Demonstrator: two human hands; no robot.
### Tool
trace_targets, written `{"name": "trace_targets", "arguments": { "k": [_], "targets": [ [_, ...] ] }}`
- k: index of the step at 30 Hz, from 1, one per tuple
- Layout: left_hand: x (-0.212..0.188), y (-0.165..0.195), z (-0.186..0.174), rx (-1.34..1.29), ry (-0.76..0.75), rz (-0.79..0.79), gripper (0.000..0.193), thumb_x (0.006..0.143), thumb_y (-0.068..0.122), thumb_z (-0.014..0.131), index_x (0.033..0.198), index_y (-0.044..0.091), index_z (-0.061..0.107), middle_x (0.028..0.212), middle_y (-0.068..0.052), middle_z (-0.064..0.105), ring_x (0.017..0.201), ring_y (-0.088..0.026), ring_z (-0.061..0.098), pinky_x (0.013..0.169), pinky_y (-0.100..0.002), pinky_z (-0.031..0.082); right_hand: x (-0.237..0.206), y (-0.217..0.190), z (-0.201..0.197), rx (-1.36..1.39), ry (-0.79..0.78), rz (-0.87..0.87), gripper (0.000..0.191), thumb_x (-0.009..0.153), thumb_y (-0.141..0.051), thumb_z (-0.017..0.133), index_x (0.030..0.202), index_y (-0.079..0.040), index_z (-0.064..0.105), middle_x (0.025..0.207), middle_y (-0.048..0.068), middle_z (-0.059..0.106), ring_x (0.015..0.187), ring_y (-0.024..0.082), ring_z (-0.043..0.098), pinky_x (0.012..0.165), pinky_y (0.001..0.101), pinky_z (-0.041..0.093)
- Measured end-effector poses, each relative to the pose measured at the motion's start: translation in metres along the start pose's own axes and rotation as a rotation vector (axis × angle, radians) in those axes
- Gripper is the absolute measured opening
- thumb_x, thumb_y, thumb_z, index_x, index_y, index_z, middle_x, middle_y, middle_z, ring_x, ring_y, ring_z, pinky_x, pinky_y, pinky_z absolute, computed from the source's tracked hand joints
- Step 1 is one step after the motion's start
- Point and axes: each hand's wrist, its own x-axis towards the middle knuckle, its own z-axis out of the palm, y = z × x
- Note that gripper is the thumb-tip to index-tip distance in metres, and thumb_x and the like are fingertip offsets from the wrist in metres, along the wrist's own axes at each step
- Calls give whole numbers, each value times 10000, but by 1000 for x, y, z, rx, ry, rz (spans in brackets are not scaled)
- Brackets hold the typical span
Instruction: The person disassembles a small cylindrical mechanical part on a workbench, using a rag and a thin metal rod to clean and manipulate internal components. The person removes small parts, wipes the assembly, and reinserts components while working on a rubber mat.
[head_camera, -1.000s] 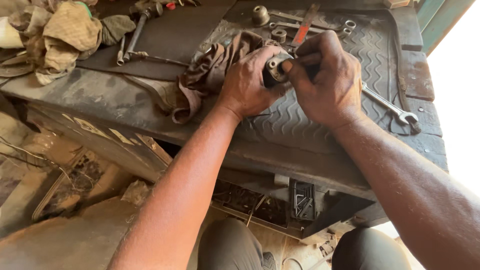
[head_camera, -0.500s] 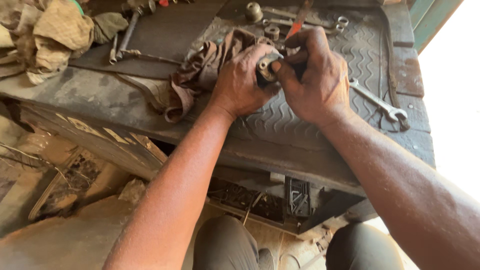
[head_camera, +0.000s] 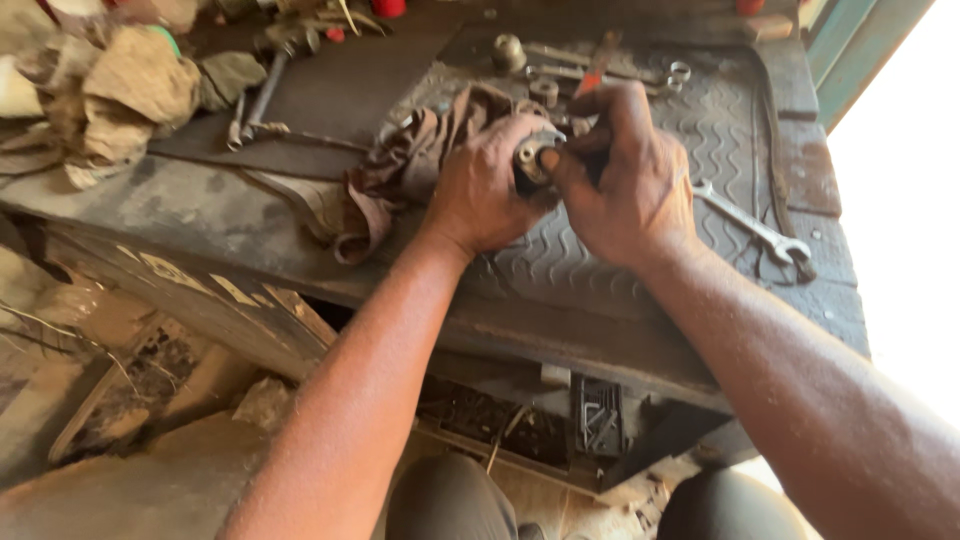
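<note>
Both my hands meet over a grey ribbed rubber mat (head_camera: 600, 270) on a dirty workbench. My left hand (head_camera: 485, 185) is wrapped around a small round metal part (head_camera: 530, 160), of which only the ring-shaped end shows. My right hand (head_camera: 625, 180) pinches the same part from the right, its fingers closed against it. A crumpled brown rag (head_camera: 405, 165) lies just left of my left hand, touching it.
An open-ended spanner (head_camera: 755, 225) lies on the mat to the right. Several sockets and small tools (head_camera: 545, 65) sit at the back, with a long bar tool (head_camera: 265, 95) and a heap of cloths (head_camera: 110, 90) at the left. My knees show below the bench edge.
Both hands stay clasped on the metal part. The view has shifted slightly, so the hands sit a little lower and more to the left in the frame.
</note>
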Motion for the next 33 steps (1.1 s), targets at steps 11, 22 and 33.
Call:
{"name": "trace_targets", "arguments": {
  "k": [11,22,33],
  "targets": [
    [5,21,-14,60,-1,39,525,832,477,817,1150,97,644,1137,-114,725,1100,-343,704,946,-435,565,8,-10,-19,240,334,-8,262,1050,-29,641,1263,13,496,947,104,676,884,196,770,796,295,558],
    [5,24,-18,31,6,50,495,824,461,812,1108,95,636,1042,-111,715,1015,-340,711,895,-439,566,4,-17,-18,21,164,-80,176,971,-75,692,1080,-17,566,838,101,727,738,229,748,678,341,561],
    [5,28,-19,1,-9,-7,398,719,326,824,1016,139,637,976,-68,718,920,-302,736,816,-424,589,4,-18,-19,8,40,-125,170,923,-86,686,1025,-16,570,785,106,706,688,263,727,651,373,546]
  ]
}}
